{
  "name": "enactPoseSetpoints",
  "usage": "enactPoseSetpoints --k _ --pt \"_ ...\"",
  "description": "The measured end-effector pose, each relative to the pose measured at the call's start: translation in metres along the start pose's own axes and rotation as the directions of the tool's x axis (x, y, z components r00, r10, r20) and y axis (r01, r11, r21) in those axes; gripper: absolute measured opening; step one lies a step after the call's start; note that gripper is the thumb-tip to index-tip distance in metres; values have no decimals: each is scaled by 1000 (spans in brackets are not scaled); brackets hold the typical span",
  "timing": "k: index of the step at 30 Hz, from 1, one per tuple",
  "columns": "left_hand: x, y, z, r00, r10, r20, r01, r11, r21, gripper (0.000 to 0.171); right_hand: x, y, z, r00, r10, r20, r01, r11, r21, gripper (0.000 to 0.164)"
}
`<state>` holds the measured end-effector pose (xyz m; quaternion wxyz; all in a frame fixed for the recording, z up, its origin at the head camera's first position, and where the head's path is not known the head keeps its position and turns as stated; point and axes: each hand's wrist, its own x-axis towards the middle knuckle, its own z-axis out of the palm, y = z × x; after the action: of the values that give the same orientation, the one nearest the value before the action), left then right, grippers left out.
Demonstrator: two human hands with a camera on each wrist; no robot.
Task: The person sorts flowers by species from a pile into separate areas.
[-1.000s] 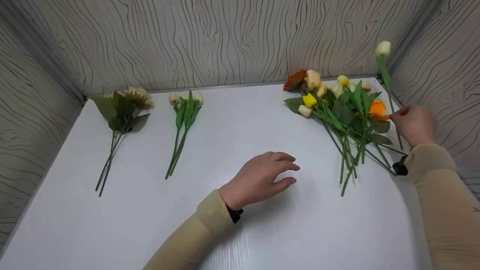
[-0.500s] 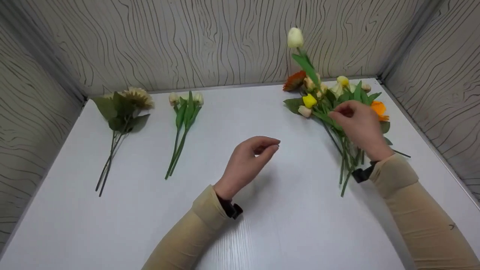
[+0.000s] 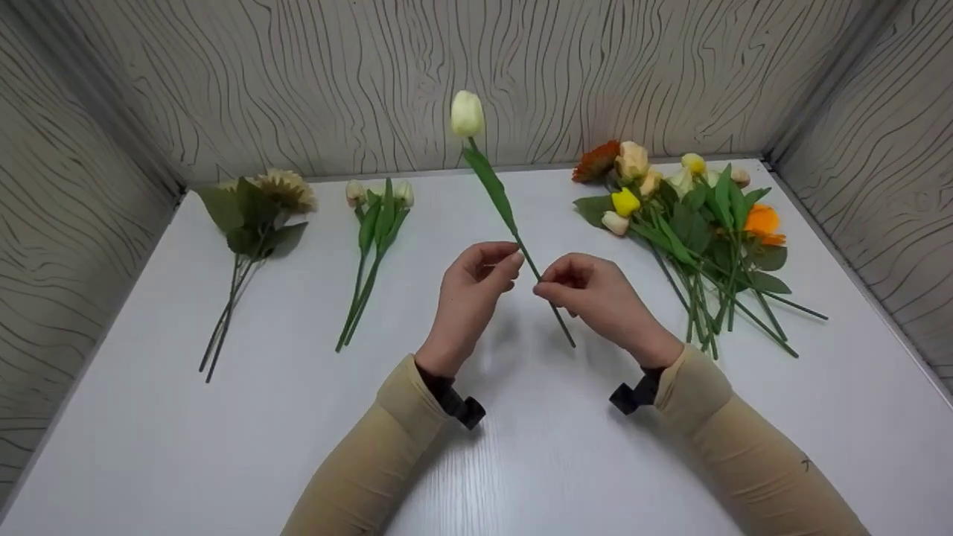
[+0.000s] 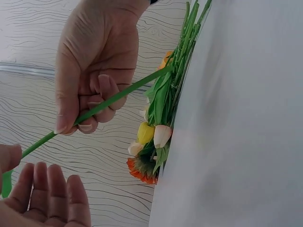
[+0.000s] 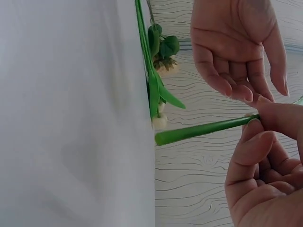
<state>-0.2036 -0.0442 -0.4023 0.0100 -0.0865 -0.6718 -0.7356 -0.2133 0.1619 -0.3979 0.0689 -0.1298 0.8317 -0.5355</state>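
Note:
Aloft over the table's middle, a white tulip leans with its bloom up and to the left. My right hand pinches its green stem between thumb and forefinger, below the leaf; the stem's lower end sticks out past the fingers in the right wrist view. Close beside the stem, higher up, is my left hand, its fingers bent loosely. In the right wrist view the left thumb stands apart from the fingers, with no clear grip on the stem. Whether the left fingertips touch the stem is hard to tell.
On the white table, a mixed pile of flowers lies at the right. Tulips lie left of centre, and cream flowers with dark leaves farther left. Patterned panels wall the back and sides.
My right hand has carried the white tulip leftward from beyond the right-hand pile to the middle. The left hand has turned upward and come beside the stem.

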Motion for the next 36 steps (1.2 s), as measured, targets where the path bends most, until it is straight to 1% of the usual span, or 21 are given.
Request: enactPoseSetpoints --k 5,13,16,18,20,22,25,27,29,32,34,36 --pt "1 -3 0 1000 -8 -7 7 1000 -23 24 -3 -2 7 1000 -13 23 13 1000 -4 27" --pt "-1 -1 1 1000 6 10 -5 999 -50 20 -8 -6 12 998 -42 56 42 999 1 26" --pt "1 2 -5 1000 11 12 -11 999 -47 22 -7 -6 12 996 -48 73 48 999 0 29" --pt "4 5 -12 1000 17 7 -17 999 -32 23 -6 -6 10 996 -43 74 42 999 2 32" --pt "8 11 -24 1000 24 -1 -24 1000 -7 23 -6 -6 7 997 -37 64 36 999 10 33" --pt "13 18 -41 999 29 -25 -28 999 31 21 -6 -6 4 998 -34 48 32 999 26 33" --pt "20 31 -73 996 26 -88 -16 993 114 21 -4 -5 -1 999 -35 27 33 998 62 32" --pt "24 38 -96 990 11 -139 16 982 187 23 -3 -5 -4 999 -41 18 39 995 88 32" --pt "28 42 -119 982 -13 -187 64 961 270 26 -3 -5 -6 999 -45 10 44 993 108 31" --pt "32 39 -151 969 -72 -236 156 920 358 32 -2 -6 -9 999 -52 5 51 991 124 31" --pt "33 35 -167 959 -128 -254 221 896 384 34 -2 -5 -10 998 -54 7 53 991 123 30" --pt "34 29 -179 946 -190 -262 284 877 387 35 -1 -5 -10 998 -56 10 55 992 117 30"
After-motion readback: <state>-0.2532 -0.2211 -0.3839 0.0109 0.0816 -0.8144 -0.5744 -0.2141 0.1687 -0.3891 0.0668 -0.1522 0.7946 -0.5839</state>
